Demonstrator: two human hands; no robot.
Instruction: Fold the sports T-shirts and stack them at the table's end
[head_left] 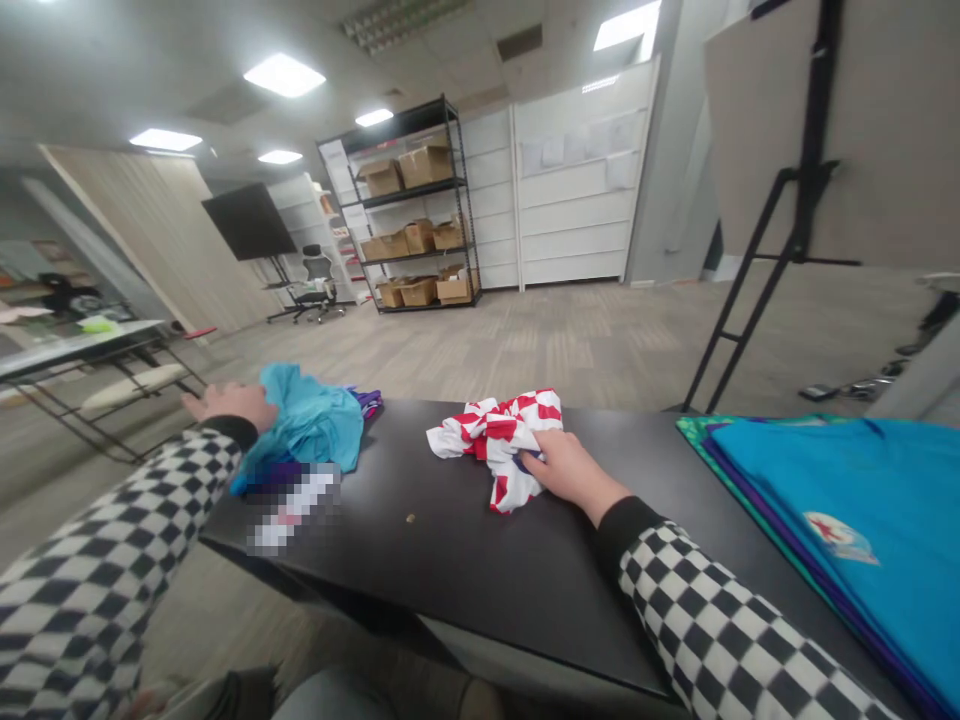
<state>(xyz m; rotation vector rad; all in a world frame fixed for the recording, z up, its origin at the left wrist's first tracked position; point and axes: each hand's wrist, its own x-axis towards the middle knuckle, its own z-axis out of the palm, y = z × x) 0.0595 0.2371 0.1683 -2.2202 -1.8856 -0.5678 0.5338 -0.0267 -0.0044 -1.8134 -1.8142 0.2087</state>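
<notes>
Big picture, you're at a long matte black tabletop (450, 560) in a carpeted storeroom. On that table's right end, a flat stack of folded teal and purple fabric (847, 520) runs close to the edge, so I'd watch that a careless elbow doesn't shove it off. At the table's left end, a crumpled teal cloth (311, 425) bunches over the edge and could slide off if you tug it.

Your 2 arms reach forward in black-and-white checkered sleeves (720, 620). Your left hand (229, 405) lies open beyond that end, against the cloth. Your right hand (570, 475) rests palm-down on a crumpled red-and-white cloth (487, 445) mid-table, fingers buried, so I can't tell if it's pinching. There's also a tiny tan speck (410, 519) on the table.
</notes>
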